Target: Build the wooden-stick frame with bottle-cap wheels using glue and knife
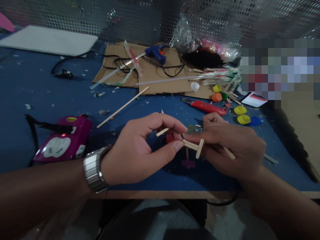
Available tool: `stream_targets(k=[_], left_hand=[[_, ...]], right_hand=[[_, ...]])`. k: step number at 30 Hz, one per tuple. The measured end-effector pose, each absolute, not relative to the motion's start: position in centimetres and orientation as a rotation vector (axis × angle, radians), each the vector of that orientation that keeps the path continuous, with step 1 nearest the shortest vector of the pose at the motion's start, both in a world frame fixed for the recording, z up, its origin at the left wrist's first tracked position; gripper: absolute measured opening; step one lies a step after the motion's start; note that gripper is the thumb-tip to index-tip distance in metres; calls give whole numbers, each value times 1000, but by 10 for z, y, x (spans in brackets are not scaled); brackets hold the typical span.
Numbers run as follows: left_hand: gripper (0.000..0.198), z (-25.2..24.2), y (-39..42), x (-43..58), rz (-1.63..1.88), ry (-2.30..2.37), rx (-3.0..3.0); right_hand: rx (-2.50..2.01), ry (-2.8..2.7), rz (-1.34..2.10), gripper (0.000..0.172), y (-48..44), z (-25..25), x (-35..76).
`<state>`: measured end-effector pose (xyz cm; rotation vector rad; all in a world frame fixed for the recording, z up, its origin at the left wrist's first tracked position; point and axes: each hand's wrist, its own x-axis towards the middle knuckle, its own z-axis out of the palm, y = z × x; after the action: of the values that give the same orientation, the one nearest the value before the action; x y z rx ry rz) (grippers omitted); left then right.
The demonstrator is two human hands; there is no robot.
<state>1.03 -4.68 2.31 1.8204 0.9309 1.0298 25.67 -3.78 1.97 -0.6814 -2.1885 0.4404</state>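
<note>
A blue worktable [135,186] scattered with scraps fills the view, with a perforated metal panel [135,20] rising behind it. Flat brown cardboard [160,88] lies along the table's far side. Left of the cardboard rests a white board [55,40]. In front of the cardboard, on the near side, a person's two bare hands meet. The left hand [140,146], with a silver watch [93,170] at its wrist, has its thumb and fingers closed on one end of a small wooden stick frame [192,145]. The right hand [230,143] has bent fingers gripping the frame's other side; its thumb is mostly hidden. Stick ends poke out from both hands. A magenta device [66,137] with a small lit red light sits nearer than the cardboard and to its left. A blue glue gun [157,53] lies on the cardboard. A red utility knife [208,107] lies just in front of the cardboard's right part. A loose stick [122,107] slants in front of its left part. Smallest are bottle caps: a white one [194,87] on the cardboard, and two yellow ones [240,110] [243,119] off its right front.
</note>
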Motion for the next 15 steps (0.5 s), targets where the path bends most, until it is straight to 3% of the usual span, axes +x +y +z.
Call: stream_targets(k=[4,15], left_hand=[[15,24,-46,10,1024,927,1824],[16,27,-48,14,1045,972,1863]], right_hand=[[-678,-2222,397,51,-39,22,256],[-695,-2282,263,30,-41,23,255]])
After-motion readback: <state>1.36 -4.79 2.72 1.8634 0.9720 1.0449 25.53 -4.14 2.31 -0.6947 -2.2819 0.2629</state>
